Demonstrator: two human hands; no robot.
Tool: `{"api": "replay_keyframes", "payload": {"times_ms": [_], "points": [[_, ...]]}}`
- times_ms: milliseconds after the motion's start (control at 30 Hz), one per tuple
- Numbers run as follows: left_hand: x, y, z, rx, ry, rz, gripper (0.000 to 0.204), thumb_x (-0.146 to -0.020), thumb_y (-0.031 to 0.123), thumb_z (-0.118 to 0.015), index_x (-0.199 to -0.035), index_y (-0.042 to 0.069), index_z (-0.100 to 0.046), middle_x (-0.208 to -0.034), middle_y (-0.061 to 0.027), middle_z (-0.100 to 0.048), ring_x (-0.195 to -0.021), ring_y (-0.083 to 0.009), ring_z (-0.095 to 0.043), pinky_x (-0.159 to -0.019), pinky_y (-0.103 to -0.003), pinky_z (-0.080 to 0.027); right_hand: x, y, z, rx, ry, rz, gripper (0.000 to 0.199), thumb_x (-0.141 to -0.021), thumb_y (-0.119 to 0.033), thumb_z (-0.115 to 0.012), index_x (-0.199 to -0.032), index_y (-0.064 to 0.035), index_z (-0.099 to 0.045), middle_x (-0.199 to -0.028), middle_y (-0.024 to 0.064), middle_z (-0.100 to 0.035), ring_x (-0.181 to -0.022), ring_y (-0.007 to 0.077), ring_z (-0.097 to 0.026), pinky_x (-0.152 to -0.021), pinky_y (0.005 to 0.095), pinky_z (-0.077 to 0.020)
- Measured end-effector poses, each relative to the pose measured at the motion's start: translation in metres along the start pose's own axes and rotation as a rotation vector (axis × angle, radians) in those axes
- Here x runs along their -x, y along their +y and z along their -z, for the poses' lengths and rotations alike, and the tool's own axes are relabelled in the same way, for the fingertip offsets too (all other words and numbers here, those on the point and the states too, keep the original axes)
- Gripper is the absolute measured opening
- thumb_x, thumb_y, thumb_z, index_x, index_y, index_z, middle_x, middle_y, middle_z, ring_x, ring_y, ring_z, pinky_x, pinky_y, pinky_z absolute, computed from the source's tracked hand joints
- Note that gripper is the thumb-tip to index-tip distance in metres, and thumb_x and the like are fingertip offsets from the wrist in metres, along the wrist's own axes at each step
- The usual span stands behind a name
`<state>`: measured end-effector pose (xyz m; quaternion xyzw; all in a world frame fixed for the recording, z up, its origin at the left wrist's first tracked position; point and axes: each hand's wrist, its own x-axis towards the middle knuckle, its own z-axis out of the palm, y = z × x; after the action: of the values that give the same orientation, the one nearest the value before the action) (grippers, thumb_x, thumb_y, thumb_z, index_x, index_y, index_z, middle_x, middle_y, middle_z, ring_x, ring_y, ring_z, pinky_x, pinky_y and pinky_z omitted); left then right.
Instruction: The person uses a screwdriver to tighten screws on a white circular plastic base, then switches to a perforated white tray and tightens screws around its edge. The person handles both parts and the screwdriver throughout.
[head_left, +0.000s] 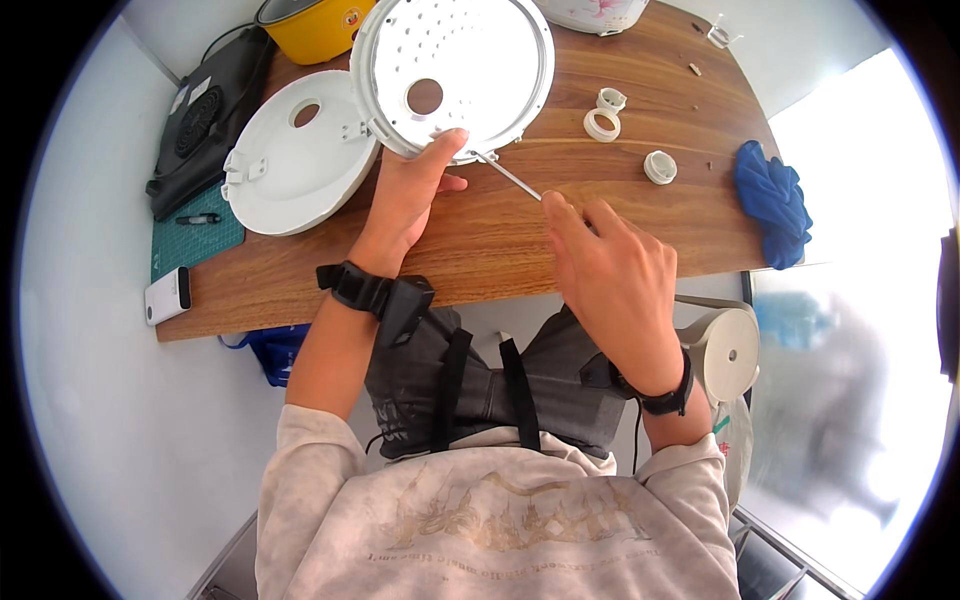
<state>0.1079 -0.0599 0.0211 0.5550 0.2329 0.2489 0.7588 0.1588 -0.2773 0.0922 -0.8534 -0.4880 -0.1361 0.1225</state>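
A round white lid with a shiny, dimpled metal inner face (490,65) is tilted up at the far middle of the table. Gripping its near rim is my left hand (408,205), thumb on the inner face below a round hole. My right hand (618,275) is closed round a screwdriver (512,178), whose handle is mostly hidden in the fingers. The thin shaft runs up and left, with its tip at the lid's near rim, beside my left thumb. Left of this lid lies a round white plastic cover (305,170) with a hole and hinge tabs.
White plastic rings (601,125) and a round white cap (660,167) lie right of centre. A blue cloth (773,205) hangs over the right edge. Leftward are a black vented appliance (212,115), a green mat (208,248) and a white power bank (168,296). A yellow pot (308,35) stands behind.
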Motion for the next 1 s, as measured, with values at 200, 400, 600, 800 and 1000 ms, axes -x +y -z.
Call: {"api": "replay_keyframes", "payload": {"times_ms": [200, 400, 600, 800, 1000], "points": [[0.002, 0.003, -0.002, -0.033, -0.049, 0.006, 0.046, -0.090, 0.021, -0.075, -0.131, 0.012, -0.056, -0.119, -0.0005, -0.065, -0.107, -0.0097, -0.061, -0.070, -0.026, -0.056, -0.006, 0.021, 0.002, 0.151, 0.131, 0.165, 0.040, -0.074, -0.007, -0.068, -0.114, -0.0145, -0.069, -0.083, 0.0010, -0.056, -0.071, 0.0158, -0.059, -0.060, 0.0320, -0.0431], [-0.001, 0.000, -0.003, 0.008, -0.046, -0.059, 0.046, -0.090, 0.018, -0.073, -0.130, 0.006, -0.055, -0.114, -0.0060, -0.065, -0.102, -0.0132, -0.064, -0.068, -0.027, -0.061, -0.003, 0.025, -0.004, 0.165, 0.172, 0.170, 0.037, -0.076, -0.007, -0.069, -0.112, -0.0155, -0.070, -0.083, 0.0011, -0.056, -0.073, 0.0165, -0.057, -0.062, 0.0336, -0.0405], [-0.001, 0.005, -0.001, 0.040, -0.037, -0.013, 0.049, -0.090, 0.017, -0.073, -0.132, 0.005, -0.051, -0.120, -0.0078, -0.062, -0.108, -0.0155, -0.062, -0.076, -0.031, -0.061, 0.011, 0.025, -0.017, -0.473, 0.006, -0.168, 0.034, -0.087, -0.012, -0.070, -0.120, -0.0059, -0.066, -0.094, 0.0066, -0.065, -0.082, 0.0229, -0.064, -0.072, 0.0348, -0.0494], [-0.004, 0.002, 0.001, 0.040, -0.071, -0.004, 0.051, -0.091, 0.017, -0.072, -0.135, 0.008, -0.049, -0.123, -0.0061, -0.062, -0.108, -0.0149, -0.063, -0.079, -0.031, -0.059, 0.031, 0.030, -0.028, -1.031, -0.187, -0.540, 0.033, -0.093, -0.016, -0.066, -0.123, -0.0011, -0.064, -0.091, 0.0074, -0.067, -0.078, 0.0149, -0.063, -0.070, 0.0295, -0.0497], [-0.004, 0.001, 0.002, 0.043, -0.085, -0.012, 0.051, -0.091, 0.018, -0.072, -0.135, 0.006, -0.049, -0.123, -0.0071, -0.062, -0.107, -0.0155, -0.063, -0.081, -0.032, -0.060, 0.026, 0.026, -0.027, -1.256, -0.292, -0.619, 0.030, -0.100, -0.019, -0.059, -0.123, -0.0010, -0.064, -0.082, 0.0018, -0.062, -0.058, 0.0060, -0.053, -0.049, 0.0229, -0.0409]]}}
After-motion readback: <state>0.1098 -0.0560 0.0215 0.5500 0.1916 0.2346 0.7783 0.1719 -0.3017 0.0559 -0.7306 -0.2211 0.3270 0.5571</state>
